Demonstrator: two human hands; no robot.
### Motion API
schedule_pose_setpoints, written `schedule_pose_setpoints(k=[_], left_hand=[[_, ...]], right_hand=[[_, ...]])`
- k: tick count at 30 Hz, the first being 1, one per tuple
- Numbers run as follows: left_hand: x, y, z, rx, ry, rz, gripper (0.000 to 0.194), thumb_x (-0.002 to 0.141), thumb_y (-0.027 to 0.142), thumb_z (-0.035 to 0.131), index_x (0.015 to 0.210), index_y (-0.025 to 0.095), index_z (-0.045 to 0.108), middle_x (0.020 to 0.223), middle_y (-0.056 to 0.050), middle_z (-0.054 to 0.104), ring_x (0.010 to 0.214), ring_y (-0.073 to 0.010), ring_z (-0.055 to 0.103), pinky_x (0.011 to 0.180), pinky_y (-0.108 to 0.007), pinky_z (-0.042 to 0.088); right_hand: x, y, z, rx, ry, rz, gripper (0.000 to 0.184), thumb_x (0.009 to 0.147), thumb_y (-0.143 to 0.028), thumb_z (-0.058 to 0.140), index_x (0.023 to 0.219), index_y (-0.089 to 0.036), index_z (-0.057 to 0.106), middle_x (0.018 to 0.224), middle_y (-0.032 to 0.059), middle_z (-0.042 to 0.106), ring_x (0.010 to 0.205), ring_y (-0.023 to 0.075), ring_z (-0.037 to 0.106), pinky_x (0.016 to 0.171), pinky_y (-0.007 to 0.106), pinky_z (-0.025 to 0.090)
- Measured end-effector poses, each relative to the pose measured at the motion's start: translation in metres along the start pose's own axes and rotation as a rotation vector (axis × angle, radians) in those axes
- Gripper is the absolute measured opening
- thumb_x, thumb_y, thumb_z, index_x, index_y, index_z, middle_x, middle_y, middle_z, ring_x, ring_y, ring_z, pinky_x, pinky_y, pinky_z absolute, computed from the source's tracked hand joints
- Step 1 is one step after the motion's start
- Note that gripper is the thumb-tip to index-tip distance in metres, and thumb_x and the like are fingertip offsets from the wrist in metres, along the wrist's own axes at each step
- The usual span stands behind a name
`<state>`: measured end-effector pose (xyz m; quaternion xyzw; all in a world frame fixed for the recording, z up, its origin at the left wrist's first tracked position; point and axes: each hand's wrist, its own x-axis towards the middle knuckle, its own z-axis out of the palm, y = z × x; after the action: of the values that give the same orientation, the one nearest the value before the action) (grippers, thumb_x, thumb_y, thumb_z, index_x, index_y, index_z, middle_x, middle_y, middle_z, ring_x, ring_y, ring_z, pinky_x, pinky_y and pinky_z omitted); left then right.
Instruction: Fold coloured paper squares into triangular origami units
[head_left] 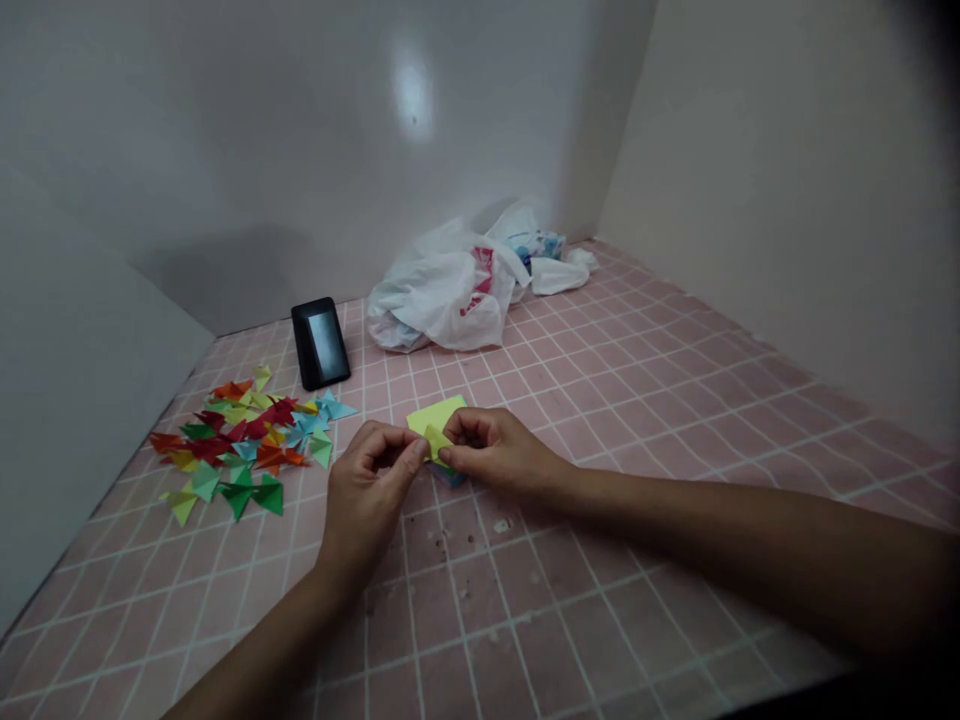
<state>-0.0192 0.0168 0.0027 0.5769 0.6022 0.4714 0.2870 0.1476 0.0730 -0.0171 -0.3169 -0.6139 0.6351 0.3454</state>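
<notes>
Between my two hands is a small folded piece of yellow paper [435, 440]. My left hand [371, 485] pinches its left side between thumb and forefinger. On the other side, the thumb and curled fingers of my right hand [499, 452] grip the same paper. Just beneath and behind it lies a stack of square paper sheets [436, 412], yellow-green on top with a blue edge showing below. My hands partly cover the stack. To the left, a pile of folded paper figures [251, 432] in red, orange, green, yellow and blue is spread on the tiles.
A black phone-like device [321, 343] leans near the back wall. Right of it lies a crumpled white plastic bag [450, 290] with red print, beside another white and blue package [536, 240]. Walls enclose the pink tiled surface [637, 400] at the back and sides.
</notes>
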Motion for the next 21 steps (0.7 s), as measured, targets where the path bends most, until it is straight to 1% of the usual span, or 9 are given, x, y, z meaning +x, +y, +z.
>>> schedule_pose_setpoints(k=[4, 9, 17, 21], left_hand=[[-0.0018, 0.0002, 0.0032, 0.016, -0.019, -0.012, 0.014, 0.084, 0.031, 0.067, 0.074, 0.021, 0.068, 0.078, 0.000, 0.061, 0.075, -0.0158, 0.057, 0.069, -0.028, 0.043], [-0.0037, 0.0022, 0.0048, -0.015, -0.011, -0.076, 0.012, 0.084, 0.031, 0.067, 0.079, 0.020, 0.069, 0.080, -0.001, 0.063, 0.077, -0.0166, 0.058, 0.071, -0.028, 0.043], [-0.0045, 0.0022, 0.0075, -0.042, -0.022, -0.114, 0.014, 0.082, 0.031, 0.067, 0.074, 0.019, 0.066, 0.076, 0.000, 0.060, 0.073, -0.0157, 0.055, 0.068, -0.027, 0.041], [-0.0052, 0.0044, 0.0082, -0.039, -0.006, -0.090, 0.012, 0.080, 0.029, 0.067, 0.071, 0.020, 0.064, 0.078, 0.000, 0.059, 0.075, -0.0159, 0.055, 0.070, -0.027, 0.041]], right_hand=[[-0.0007, 0.0014, 0.0004, 0.000, 0.005, -0.018, 0.022, 0.077, -0.030, 0.067, 0.067, -0.017, 0.052, 0.064, -0.0037, 0.048, 0.060, 0.0091, 0.041, 0.054, 0.022, 0.031], [-0.0016, -0.0007, -0.0001, -0.015, -0.011, -0.022, 0.023, 0.077, -0.030, 0.068, 0.068, -0.017, 0.052, 0.064, -0.0034, 0.047, 0.061, 0.0092, 0.040, 0.054, 0.022, 0.031], [-0.0029, -0.0045, -0.0002, -0.015, -0.047, -0.006, 0.023, 0.079, -0.028, 0.067, 0.067, -0.017, 0.051, 0.064, -0.0042, 0.047, 0.059, 0.0085, 0.039, 0.054, 0.023, 0.029], [-0.0025, -0.0050, -0.0010, -0.007, -0.070, -0.005, 0.021, 0.079, -0.028, 0.067, 0.068, -0.016, 0.053, 0.065, -0.0037, 0.049, 0.060, 0.0090, 0.041, 0.055, 0.024, 0.030]])
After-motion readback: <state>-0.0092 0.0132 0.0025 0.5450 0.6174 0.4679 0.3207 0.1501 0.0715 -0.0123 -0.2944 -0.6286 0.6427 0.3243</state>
